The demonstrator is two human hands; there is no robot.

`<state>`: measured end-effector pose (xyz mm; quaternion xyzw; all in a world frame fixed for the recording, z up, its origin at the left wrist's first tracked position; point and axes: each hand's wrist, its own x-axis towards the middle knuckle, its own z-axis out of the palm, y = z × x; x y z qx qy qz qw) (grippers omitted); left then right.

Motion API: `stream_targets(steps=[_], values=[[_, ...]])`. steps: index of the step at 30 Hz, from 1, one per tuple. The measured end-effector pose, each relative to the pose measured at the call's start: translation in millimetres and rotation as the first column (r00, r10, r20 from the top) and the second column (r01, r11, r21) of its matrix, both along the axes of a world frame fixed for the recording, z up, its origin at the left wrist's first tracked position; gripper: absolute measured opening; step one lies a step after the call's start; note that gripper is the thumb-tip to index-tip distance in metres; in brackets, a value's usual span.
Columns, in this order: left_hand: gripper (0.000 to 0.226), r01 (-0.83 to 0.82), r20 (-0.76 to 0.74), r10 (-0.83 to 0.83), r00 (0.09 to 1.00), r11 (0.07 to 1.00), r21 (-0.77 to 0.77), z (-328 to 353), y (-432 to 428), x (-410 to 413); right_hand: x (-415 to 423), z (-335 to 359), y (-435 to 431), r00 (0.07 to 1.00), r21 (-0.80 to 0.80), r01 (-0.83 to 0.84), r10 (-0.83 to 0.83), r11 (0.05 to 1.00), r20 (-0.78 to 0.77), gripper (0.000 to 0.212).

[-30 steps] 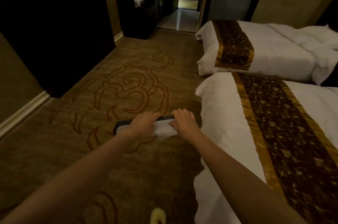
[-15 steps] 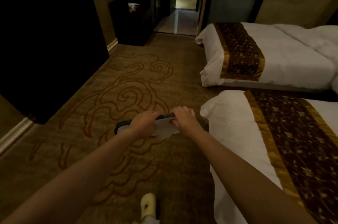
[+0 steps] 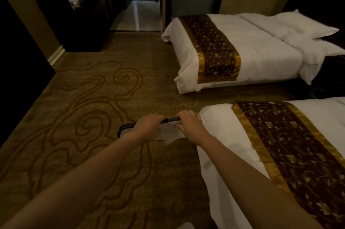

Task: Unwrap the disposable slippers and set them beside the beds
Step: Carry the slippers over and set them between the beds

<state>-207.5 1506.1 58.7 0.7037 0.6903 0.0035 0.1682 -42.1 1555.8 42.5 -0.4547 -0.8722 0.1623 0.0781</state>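
Our left hand (image 3: 147,126) and right hand (image 3: 189,123) clutch a flat white, dark-edged slipper pack (image 3: 168,132) beside the near white-sheeted bed (image 3: 220,135), seemingly for unwrapping.

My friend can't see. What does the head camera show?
The left hand and right hand grip a white slipper pack above patterned carpet. A near bed and a far bed, white with brown-gold runners, stand on the right.
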Motion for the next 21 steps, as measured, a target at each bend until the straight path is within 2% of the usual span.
stream_targets(steps=[4, 13, 21], values=[[0.049, 0.055, 0.032, -0.054, 0.998, 0.998, -0.011, -10.5, 92.8, -9.2, -7.0, -16.1, 84.4, 0.998, 0.005, 0.065, -0.065, 0.998, -0.013, 0.023], [0.052, 0.098, 0.061, -0.094, 0.994, 0.993, -0.069, -30.5, 304.4, -7.8, -3.4, -43.3, 287.6, 0.995, -0.020, 0.099, -0.099, 0.995, -0.019, 0.020], [0.051, 0.173, 0.116, -0.161, 0.980, 0.981, -0.093, -43.2, 454.5, -6.2, 5.6, -51.5, 419.3, 0.984, -0.069, 0.174, -0.176, 0.982, -0.022, 0.024]])
